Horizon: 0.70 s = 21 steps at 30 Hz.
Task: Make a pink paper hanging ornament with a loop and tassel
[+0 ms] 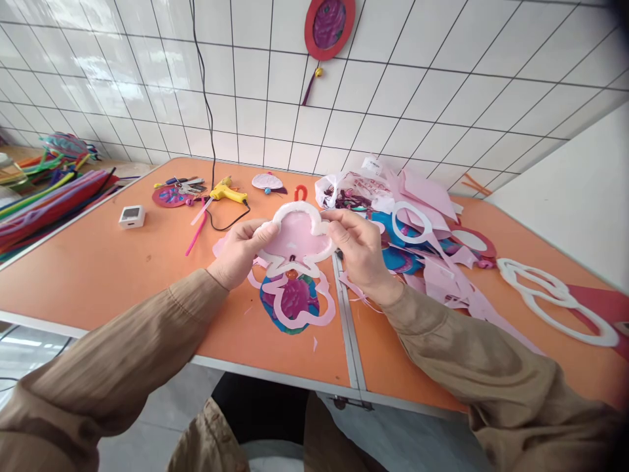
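A pink cloud-shaped piece with a thick white border (pixel 295 237) is held up over the orange table. My left hand (pixel 240 249) pinches its left edge, thumb on top. On the right edge, my right hand (pixel 362 252) grips it between thumb and fingers. Just below the held piece, a pink outline cutout (pixel 327 313) lies over a round blue and purple patterned piece (pixel 297 303). A small red loop (pixel 301 192) shows just beyond the held piece.
A yellow glue gun (pixel 228 191) with a black cable, keys (pixel 189 186) and a white box (pixel 132 217) are at left. Pink scraps (pixel 437 278) and a plastic bag (pixel 366 189) cover the right. White oval frames (pixel 555 295) lie far right. A metal-edged seam divides the table.
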Tool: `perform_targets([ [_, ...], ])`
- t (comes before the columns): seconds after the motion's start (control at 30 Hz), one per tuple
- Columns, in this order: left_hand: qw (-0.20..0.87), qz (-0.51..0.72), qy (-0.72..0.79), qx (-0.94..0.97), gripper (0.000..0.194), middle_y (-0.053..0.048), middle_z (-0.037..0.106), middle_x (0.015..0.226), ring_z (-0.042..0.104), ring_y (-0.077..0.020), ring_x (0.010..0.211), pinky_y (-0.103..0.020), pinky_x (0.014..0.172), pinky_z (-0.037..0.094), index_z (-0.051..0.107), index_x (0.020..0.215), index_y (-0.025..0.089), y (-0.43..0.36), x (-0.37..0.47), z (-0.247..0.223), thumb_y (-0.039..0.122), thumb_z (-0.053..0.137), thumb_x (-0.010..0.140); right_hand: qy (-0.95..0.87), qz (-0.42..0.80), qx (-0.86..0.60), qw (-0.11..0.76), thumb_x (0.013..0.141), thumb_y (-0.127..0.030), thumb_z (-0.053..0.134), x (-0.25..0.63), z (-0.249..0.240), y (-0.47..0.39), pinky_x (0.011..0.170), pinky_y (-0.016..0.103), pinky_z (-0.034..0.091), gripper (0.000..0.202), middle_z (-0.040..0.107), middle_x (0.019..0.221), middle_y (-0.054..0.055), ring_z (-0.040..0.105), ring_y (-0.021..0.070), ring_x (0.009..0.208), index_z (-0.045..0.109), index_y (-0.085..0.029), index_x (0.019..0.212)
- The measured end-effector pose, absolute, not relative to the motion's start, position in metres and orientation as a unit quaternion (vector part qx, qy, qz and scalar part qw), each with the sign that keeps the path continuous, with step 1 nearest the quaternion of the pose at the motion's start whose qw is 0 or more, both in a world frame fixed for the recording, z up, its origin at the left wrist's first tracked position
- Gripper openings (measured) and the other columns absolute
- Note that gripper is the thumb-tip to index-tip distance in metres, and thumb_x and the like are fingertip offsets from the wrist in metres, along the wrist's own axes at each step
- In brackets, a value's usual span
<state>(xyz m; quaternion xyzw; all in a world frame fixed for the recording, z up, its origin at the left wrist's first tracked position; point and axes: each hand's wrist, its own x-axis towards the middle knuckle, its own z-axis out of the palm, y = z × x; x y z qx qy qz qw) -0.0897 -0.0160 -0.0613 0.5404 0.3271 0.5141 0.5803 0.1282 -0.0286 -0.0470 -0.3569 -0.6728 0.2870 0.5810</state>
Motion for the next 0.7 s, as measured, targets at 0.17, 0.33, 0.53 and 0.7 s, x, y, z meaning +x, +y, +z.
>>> perform_targets([
  [0.17, 0.623, 0.549, 0.303, 0.468, 0.047, 0.000, 0.060, 0.058, 0.054, -0.0118, 0.049, -0.025, 0.048, 0.044, 0.070, 0.066, 0.016, -0.013, -0.087, -0.060, 0.055, 0.096, 0.065, -0.651, 0.327, -0.364, 0.580, 0.094, -0.068, 0.066, 0.131, -0.058, -0.018, 0.082, 0.036, 0.057, 0.044, 0.076, 0.090, 0.004, 0.070, 0.0209, 0.089, 0.078, -0.026, 0.095],
  [0.33, 0.654, 0.559, 0.297, 0.413, 0.039, -0.001, 0.065, 0.061, 0.058, -0.0120, 0.050, -0.024, 0.047, 0.050, 0.072, 0.071, 0.014, -0.011, -0.087, -0.058, 0.043, 0.097, 0.066, -0.624, 0.421, -0.374, 0.542, 0.093, -0.076, 0.061, 0.132, -0.071, -0.012, 0.071, 0.035, 0.055, 0.054, 0.065, 0.080, 0.002, 0.063, 0.0194, 0.076, 0.068, -0.024, 0.081],
  [0.53, 0.662, 0.558, 0.301, 0.400, 0.038, -0.003, 0.069, 0.065, 0.062, -0.0140, 0.054, -0.025, 0.049, 0.054, 0.074, 0.074, 0.013, -0.011, -0.087, -0.058, 0.041, 0.099, 0.064, -0.607, 0.495, -0.351, 0.513, 0.087, -0.065, 0.075, 0.127, -0.067, -0.020, 0.072, 0.031, 0.052, 0.044, 0.065, 0.079, 0.000, 0.060, 0.0155, 0.073, 0.067, -0.022, 0.080],
  [0.7, 0.657, 0.556, 0.300, 0.410, 0.044, 0.000, 0.065, 0.061, 0.058, -0.0110, 0.051, -0.023, 0.048, 0.052, 0.072, 0.069, 0.014, -0.011, -0.088, -0.057, 0.044, 0.102, 0.058, -0.620, 0.458, -0.391, 0.503, 0.082, -0.046, 0.079, 0.123, -0.060, -0.025, 0.068, 0.032, 0.049, 0.029, 0.069, 0.073, 0.002, 0.061, 0.0163, 0.069, 0.068, -0.020, 0.077],
])
